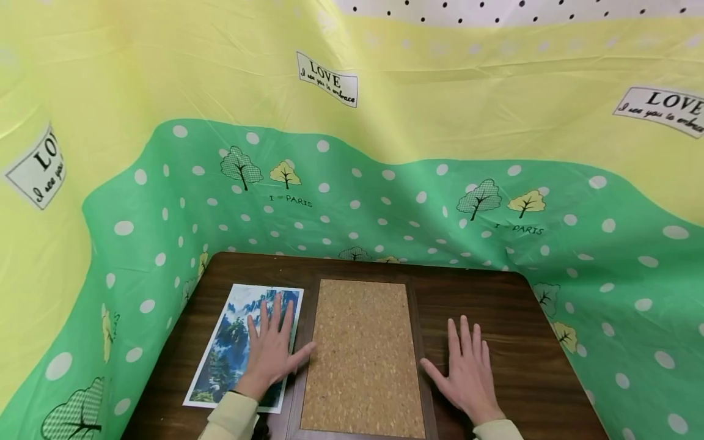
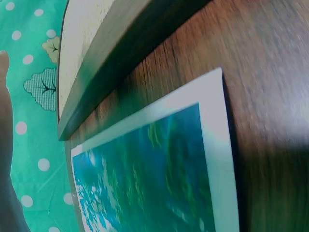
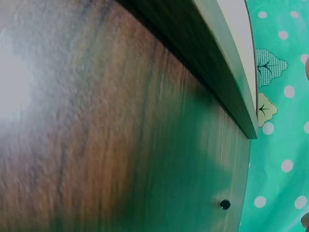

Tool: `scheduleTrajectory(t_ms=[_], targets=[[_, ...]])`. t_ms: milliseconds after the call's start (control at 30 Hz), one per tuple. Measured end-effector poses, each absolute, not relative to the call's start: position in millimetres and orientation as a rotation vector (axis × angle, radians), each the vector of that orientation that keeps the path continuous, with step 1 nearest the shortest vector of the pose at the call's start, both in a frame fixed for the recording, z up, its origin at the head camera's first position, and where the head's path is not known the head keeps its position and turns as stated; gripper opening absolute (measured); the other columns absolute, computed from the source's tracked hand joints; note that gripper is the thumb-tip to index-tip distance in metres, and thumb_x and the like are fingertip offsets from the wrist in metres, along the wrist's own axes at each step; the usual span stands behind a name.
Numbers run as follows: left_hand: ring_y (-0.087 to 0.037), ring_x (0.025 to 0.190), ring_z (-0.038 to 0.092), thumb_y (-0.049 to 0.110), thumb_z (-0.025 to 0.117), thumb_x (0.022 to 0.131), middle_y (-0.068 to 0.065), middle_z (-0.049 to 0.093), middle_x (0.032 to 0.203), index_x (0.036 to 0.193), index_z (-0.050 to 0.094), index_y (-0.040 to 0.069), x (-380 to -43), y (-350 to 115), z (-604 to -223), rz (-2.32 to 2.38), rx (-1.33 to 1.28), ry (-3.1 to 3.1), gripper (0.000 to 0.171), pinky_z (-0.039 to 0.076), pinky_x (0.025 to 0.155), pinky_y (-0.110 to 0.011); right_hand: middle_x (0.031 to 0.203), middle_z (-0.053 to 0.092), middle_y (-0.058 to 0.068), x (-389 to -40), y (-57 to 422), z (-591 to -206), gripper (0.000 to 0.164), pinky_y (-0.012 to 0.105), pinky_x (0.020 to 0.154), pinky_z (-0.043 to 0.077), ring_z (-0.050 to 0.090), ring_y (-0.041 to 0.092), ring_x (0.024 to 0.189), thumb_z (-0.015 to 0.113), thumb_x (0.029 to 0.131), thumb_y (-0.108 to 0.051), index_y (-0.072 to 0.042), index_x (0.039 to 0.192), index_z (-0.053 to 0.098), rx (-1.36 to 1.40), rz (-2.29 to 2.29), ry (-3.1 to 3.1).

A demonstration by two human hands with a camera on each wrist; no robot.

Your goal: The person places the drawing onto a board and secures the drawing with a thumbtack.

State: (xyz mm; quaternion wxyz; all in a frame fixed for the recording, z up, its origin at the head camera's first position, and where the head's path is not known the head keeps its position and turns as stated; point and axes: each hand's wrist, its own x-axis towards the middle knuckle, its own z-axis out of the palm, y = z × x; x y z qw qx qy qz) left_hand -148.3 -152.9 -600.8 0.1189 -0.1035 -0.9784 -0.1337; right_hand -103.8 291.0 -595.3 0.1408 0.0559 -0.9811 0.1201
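A picture print [image 1: 217, 366] of blue mountains and trees, with a white border, lies on the left of the brown wooden table. My left hand [image 1: 271, 354] is over it, fingers spread and straight, the thumb reaching toward a framed cork board [image 1: 363, 360]. That board lies flat in the middle, its dark wooden frame [image 2: 104, 67] rising beside the print in the left wrist view. To the right of the board, my right hand [image 1: 467, 379] is spread over the table with nothing in it, its thumb near the frame's right side.
The brown table [image 1: 528, 342] has rounded far corners. A green and yellow curtain [image 1: 385, 201] with dots and trees hangs around its back and sides. In the right wrist view, a small black round thing [image 3: 225, 204] lies on the tabletop near the far edge.
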Motion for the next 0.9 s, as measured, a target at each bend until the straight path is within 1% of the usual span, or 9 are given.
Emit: scheduleTrajectory(t_ms=[67,133,233,433,600,700,833,900], targets=[[-0.048,0.160,-0.003,0.083,0.057,0.087,-0.014,0.000,0.177,0.170,0.016,0.020,-148,-156,-602,-0.427,-0.286,-2.872,0.112,0.009,0.116,-0.080,0.172,0.012,0.027,-105,293,-595,0.110,0.075,0.112,0.023,0.012,0.055,0.155,0.068,0.090,-0.069,-0.004,0.166,0.022,0.157,0.358,-2.834],[-0.048,0.160,-0.004,0.082,0.058,0.088,-0.013,-0.002,0.177,0.170,0.017,0.020,-148,-160,-602,-0.449,-0.269,-2.885,0.111,0.006,0.116,-0.080,0.172,0.014,0.028,-106,295,-595,0.109,0.075,0.111,0.025,0.015,0.056,0.154,0.068,0.090,-0.069,-0.003,0.165,0.024,0.152,0.356,-2.826],[-0.049,0.159,-0.003,0.084,0.056,0.087,-0.014,-0.003,0.177,0.170,0.018,0.019,-148,-164,-603,-0.446,-0.245,-2.905,0.111,0.006,0.116,-0.080,0.170,0.016,0.029,-107,299,-596,0.109,0.075,0.110,0.026,0.020,0.057,0.151,0.069,0.090,-0.068,-0.002,0.165,0.025,0.141,0.359,-2.820],[-0.052,0.158,0.002,0.083,0.057,0.088,-0.020,0.005,0.175,0.169,0.021,0.018,-147,-174,-604,-0.438,-0.206,-2.907,0.110,0.009,0.114,-0.081,0.167,0.022,0.032,-109,305,-598,0.108,0.074,0.109,0.027,0.025,0.058,0.148,0.068,0.091,-0.068,-0.001,0.164,0.026,0.119,0.356,-2.829],[-0.054,0.158,0.002,0.082,0.056,0.089,-0.024,0.004,0.174,0.169,0.020,0.017,-146,-184,-606,-0.438,-0.149,-2.931,0.110,0.009,0.114,-0.082,0.164,0.026,0.034,-110,311,-600,0.105,0.074,0.108,0.029,0.029,0.059,0.145,0.069,0.092,-0.066,0.001,0.162,0.029,0.116,0.368,-2.818],[-0.056,0.157,0.004,0.082,0.055,0.089,-0.028,0.006,0.173,0.169,0.022,0.015,-146,-191,-607,-0.428,-0.113,-2.942,0.109,0.009,0.114,-0.082,0.163,0.028,0.035,-111,315,-601,0.103,0.075,0.107,0.031,0.031,0.060,0.143,0.069,0.093,-0.064,0.002,0.161,0.031,0.114,0.372,-2.822],[-0.059,0.155,0.006,0.084,0.052,0.090,-0.032,0.007,0.171,0.168,0.025,0.012,-146,-200,-609,-0.428,-0.056,-2.965,0.110,0.010,0.113,-0.083,0.162,0.028,0.036,-110,319,-601,0.102,0.075,0.106,0.032,0.032,0.059,0.142,0.067,0.095,-0.064,0.004,0.161,0.029,0.094,0.376,-2.854],[-0.060,0.154,0.006,0.084,0.051,0.090,-0.034,0.006,0.170,0.168,0.023,0.011,-145,-204,-609,-0.435,-0.030,-2.983,0.110,0.010,0.112,-0.083,0.162,0.029,0.036,-109,320,-602,0.101,0.075,0.106,0.032,0.033,0.059,0.142,0.066,0.095,-0.064,0.004,0.161,0.029,0.084,0.380,-2.869]])
